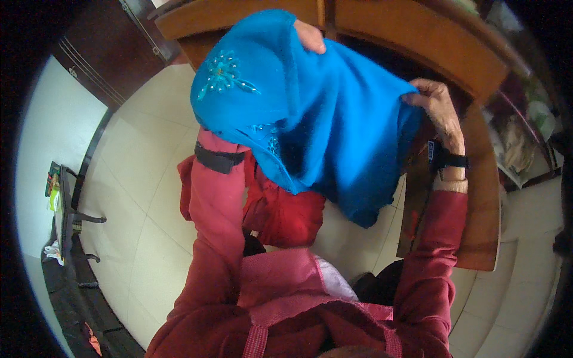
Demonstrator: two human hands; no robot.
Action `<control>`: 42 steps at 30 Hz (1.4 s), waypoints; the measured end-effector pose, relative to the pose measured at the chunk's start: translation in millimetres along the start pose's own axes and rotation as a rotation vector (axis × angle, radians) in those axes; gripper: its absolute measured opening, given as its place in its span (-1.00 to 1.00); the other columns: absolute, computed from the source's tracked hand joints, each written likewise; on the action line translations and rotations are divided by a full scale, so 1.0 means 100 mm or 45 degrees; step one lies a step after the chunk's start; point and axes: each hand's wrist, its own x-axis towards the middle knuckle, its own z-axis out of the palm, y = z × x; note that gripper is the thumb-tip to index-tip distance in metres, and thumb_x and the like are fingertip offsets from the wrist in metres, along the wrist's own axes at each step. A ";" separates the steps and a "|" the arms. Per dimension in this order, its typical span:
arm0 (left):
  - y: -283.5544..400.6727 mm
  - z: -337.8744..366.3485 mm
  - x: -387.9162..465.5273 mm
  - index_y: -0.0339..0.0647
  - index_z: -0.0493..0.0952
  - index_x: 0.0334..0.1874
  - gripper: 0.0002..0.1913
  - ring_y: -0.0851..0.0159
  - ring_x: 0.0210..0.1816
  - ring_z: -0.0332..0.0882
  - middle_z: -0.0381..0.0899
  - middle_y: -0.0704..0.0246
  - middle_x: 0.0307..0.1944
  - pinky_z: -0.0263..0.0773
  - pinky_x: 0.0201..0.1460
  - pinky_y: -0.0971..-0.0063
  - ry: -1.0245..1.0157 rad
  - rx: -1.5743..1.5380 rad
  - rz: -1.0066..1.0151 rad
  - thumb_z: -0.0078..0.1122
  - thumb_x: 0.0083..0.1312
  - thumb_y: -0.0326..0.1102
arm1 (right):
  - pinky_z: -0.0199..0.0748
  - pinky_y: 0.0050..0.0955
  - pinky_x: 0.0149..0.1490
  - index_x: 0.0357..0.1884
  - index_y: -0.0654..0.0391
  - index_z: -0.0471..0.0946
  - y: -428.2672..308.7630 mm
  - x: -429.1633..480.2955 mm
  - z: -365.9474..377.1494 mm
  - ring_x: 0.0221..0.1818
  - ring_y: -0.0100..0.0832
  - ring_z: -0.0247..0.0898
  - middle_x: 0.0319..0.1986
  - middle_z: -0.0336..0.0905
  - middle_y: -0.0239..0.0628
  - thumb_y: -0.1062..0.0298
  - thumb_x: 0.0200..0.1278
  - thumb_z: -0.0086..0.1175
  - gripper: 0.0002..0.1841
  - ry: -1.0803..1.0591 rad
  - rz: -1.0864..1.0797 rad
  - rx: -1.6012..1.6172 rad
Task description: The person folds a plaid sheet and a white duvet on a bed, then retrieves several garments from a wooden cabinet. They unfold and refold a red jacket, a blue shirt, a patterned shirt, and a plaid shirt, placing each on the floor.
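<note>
A bright blue cloth garment (353, 121), which looks like a headscarf with a rounded cap part, is held up before me. It bears a beaded flower ornament on its left side. My left arm goes in under the cloth, and part of my left hand (312, 38) shows at the upper edge, the cloth draped over the rest; its grip is hidden. My right hand (429, 95) pinches the garment's right edge between thumb and fingers. Below the garment, a red cloth (286, 219) hangs or lies above my lap.
Wooden furniture (421, 42) curves along the top, with a wooden panel (479, 215) at the right. A small dark-legged table (67, 215) stands at the left by the wall. Tiled floor (138, 179) lies below. A clear-sided case (519, 134) holding objects is at the far right.
</note>
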 end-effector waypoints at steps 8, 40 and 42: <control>-0.15 -0.22 -0.23 -0.05 0.51 0.35 -0.52 0.09 0.18 0.58 0.61 0.24 0.23 0.51 0.28 0.14 0.051 0.057 -0.054 -0.04 0.57 0.08 | 0.52 -0.40 0.14 0.19 0.17 0.63 -0.20 -0.01 0.37 0.01 -0.35 0.60 -0.05 0.72 -0.19 0.21 0.37 0.28 -0.59 0.413 -0.265 -0.005; 0.00 1.42 -0.03 -0.29 0.53 0.33 -0.41 0.26 0.08 0.68 0.70 0.20 0.06 0.56 0.19 0.42 -0.822 0.819 0.306 0.38 0.41 -0.01 | 0.54 -0.62 -0.12 -0.07 0.16 0.69 -0.62 -0.23 0.59 -0.26 -0.64 0.55 -0.29 0.67 -0.46 0.17 0.49 0.23 -0.75 -0.216 -0.291 0.538; -0.03 1.60 -0.16 -0.34 0.52 0.32 -0.37 0.29 0.05 0.68 0.70 0.24 0.01 0.58 0.16 0.43 -0.853 0.958 0.244 0.46 0.36 -0.05 | 0.57 -0.62 -0.09 -0.07 0.17 0.70 -0.71 -0.26 0.60 -0.24 -0.62 0.58 -0.27 0.69 -0.44 0.19 0.47 0.25 -0.76 -0.270 -0.286 0.516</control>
